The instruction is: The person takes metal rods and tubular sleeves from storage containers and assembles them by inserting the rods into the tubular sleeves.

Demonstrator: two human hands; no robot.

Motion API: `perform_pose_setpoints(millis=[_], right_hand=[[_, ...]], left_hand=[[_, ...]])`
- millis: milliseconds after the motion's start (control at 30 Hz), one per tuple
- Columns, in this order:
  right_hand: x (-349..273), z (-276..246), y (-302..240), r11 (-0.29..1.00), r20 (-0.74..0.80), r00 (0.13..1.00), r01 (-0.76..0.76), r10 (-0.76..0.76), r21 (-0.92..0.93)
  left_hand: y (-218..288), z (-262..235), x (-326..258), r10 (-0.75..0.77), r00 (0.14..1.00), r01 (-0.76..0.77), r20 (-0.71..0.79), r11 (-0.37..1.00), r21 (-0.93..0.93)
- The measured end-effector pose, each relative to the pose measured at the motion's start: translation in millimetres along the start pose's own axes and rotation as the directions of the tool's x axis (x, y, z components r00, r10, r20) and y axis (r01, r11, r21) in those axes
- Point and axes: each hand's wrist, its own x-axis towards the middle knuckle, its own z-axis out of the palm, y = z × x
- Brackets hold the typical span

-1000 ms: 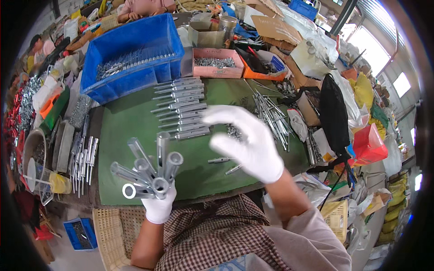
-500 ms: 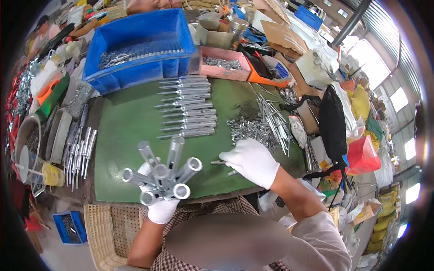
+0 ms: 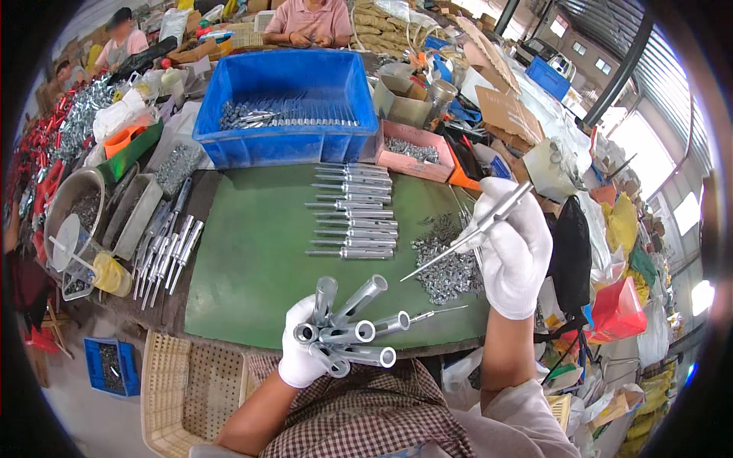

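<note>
My left hand [image 3: 300, 353], in a white glove, is closed round a bunch of shiny metal tubes [image 3: 353, 333] near the table's front edge. Their open ends fan out up and to the right, and a thin pin [image 3: 439, 313] shows beside one of them. Raised over the right side of the table, my gloved right hand [image 3: 518, 256] pinches a slim metal rod [image 3: 496, 214], thicker at its upper end. Its thin tip slants down to the left. Between the hands and the blue bin lies a column of similar pin-ended metal pieces [image 3: 359, 221] on the green mat [image 3: 252, 252].
Loose small metal parts [image 3: 447, 267] are heaped right of the column. Behind stand a large blue bin [image 3: 282, 145] and a pink tray [image 3: 412, 162]. More rods [image 3: 172, 248] lie at left. A yellow crate [image 3: 164, 389] is below the edge; a person [image 3: 309, 23] sits across.
My right hand has risen from low over the mat and now holds the rod slanted in the air. The tubes in my left hand have tipped to the right. The whole view has shifted.
</note>
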Motion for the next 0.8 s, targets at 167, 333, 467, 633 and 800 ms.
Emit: perform_pose_setpoints(millis=[167, 333, 467, 633, 800], right_hand=[[-3.8, 11.7, 9.8, 0.918, 0.163, 0.979, -0.049, 0.123, -0.394], [-16.8, 27.2, 34.9, 0.932, 0.297, 0.949, 0.006, 0.110, -0.363], [-15.9, 35.9, 30.4, 0.863, 0.387, 0.922, 0.206, -0.013, -0.461], [-10.5, 34.9, 24.6, 0.776, 0.491, 0.859, 0.409, -0.149, -0.480], [-12.3, 34.9, 29.9, 0.854, 0.522, 0.853, 0.294, -0.030, -0.430]], left_hand=[[-5.4, -14.0, 3.0, 0.096, 0.994, -0.098, 0.048, 0.993, 0.059], [-1.2, -26.0, -0.6, 0.026, 0.988, -0.060, 0.154, 0.973, 0.221], [2.6, -24.5, -10.8, -0.107, 0.994, 0.105, -0.007, 0.984, -0.145], [11.6, -11.4, -15.8, -0.205, 0.967, 0.253, 0.153, 0.853, -0.456], [-5.9, -31.1, -9.5, 0.036, 0.996, -0.024, 0.080, 0.988, -0.155]])
